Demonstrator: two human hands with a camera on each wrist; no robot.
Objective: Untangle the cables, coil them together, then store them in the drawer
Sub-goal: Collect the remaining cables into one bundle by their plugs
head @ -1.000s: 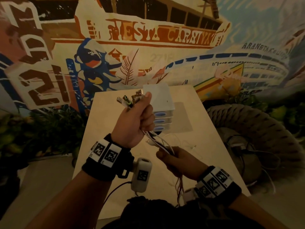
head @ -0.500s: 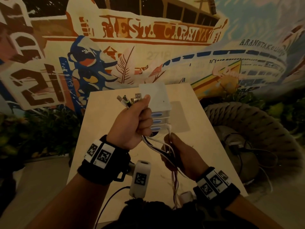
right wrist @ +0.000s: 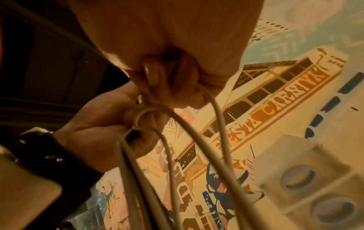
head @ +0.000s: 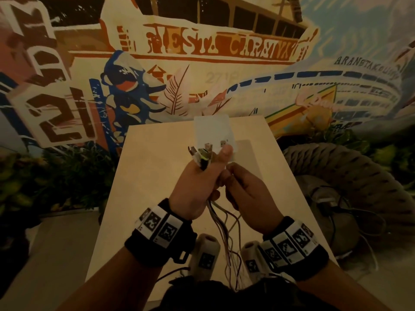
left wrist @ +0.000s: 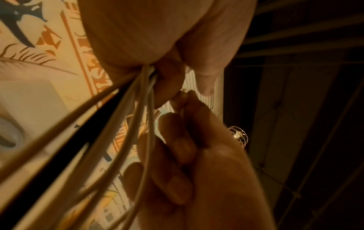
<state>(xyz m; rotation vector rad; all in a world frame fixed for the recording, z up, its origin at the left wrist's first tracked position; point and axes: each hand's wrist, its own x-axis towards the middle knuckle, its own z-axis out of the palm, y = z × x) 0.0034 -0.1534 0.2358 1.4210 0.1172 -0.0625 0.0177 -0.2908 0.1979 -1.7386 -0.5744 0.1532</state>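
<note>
Above the pale table (head: 157, 176), the left hand (head: 195, 189) grips the cables (head: 224, 223) by their plugs; the right hand (head: 247, 198) pinches a strand; coiling likely comes next, once the strands hang free.

Head cam looked down over the table (head: 157, 176); both wrist cams sat close, angled up, sharing the cables (left wrist: 138, 96).

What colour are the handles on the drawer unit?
Blue, oval handles on the white drawer unit; right wrist view shows them best.
</note>
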